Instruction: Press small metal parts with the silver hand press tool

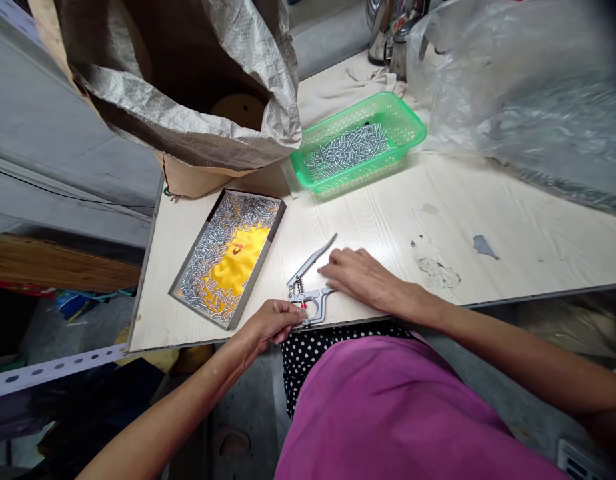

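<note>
Grey metal hand pliers [315, 301] with a coil spring lie at the table's front edge, their two handles spread apart. My left hand [278, 320] is closed in a pinch at the jaw end, beside a small red part [303, 305]. What its fingertips hold is too small to make out. My right hand [361, 275] is at the handle end, fingers loosely bent and apart, over the tip of the lower handle. The upper handle stands free of it. Left of the pliers, a shallow tray [255, 283] holds many small silvery metal pieces [203, 257] on a yellow bottom.
A green plastic basket [355, 180] with similar metal pieces stands behind. A large open woven sack [188, 133] is at the back left. A clear plastic bag [528, 113] bulges at the right. A grey scrap [485, 247] lies on the pale table [528, 207].
</note>
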`<state>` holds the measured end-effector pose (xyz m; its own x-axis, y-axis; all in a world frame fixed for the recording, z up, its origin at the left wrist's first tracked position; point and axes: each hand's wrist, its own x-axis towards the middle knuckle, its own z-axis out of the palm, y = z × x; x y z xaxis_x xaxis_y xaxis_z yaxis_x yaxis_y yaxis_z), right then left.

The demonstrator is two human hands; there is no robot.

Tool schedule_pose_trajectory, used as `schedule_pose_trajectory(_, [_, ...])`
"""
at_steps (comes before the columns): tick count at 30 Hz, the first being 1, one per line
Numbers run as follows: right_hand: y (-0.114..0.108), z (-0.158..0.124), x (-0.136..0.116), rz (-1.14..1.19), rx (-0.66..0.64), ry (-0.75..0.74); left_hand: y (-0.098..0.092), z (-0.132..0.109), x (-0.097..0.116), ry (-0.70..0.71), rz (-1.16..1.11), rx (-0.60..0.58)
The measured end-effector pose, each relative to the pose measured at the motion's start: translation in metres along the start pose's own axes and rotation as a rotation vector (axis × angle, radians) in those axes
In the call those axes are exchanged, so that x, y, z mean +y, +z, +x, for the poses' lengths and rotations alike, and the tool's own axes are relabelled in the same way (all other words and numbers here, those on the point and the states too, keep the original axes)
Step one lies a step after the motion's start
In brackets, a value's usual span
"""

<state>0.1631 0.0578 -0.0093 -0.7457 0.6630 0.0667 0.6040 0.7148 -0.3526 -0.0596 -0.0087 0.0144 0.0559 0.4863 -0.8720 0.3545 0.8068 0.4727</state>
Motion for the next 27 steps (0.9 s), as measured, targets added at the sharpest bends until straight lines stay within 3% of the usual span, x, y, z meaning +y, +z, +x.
schedule_pose_trajectory(4, [0.0, 0.029, 0.021, -0.178, 0.082, -0.006, 0.003, -0.002, 0.001, 0.007, 0.016, 0.008])
schedule_pose_trajectory(10, [-0.002, 0.056, 0.04, -0.307, 0.028, -0.134, 0.005, -0.001, 0.0, -0.018, -0.008, 0.025])
schedule_pose_trajectory(27, [0.002, 0.018, 0.041, -0.332, 0.06, -0.132, 0.012, -0.004, 0.004, 0.027, 0.047, 0.053])
